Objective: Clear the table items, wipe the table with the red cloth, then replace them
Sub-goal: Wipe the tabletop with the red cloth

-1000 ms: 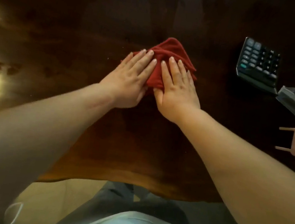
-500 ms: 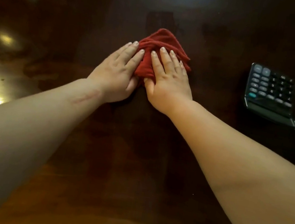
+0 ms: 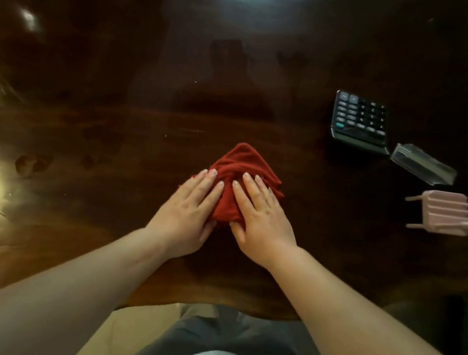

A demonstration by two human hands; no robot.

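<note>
A bunched red cloth lies on the dark glossy wooden table, in the middle and close to the front edge. My left hand presses flat on the cloth's left side. My right hand presses flat on its right side, fingers spread over the folds. The two hands sit side by side with thumbs nearly touching, and they hide the near part of the cloth.
At the right stand a black calculator, a clear plastic holder lying on its side, and a pink ribbed object with prongs. Lamp reflections glare at the left. The table's front edge runs just above my lap.
Both hands have pulled the cloth back toward me across the table, after pushing it away half a second earlier. The view now takes in the front edge and the pink object again.
</note>
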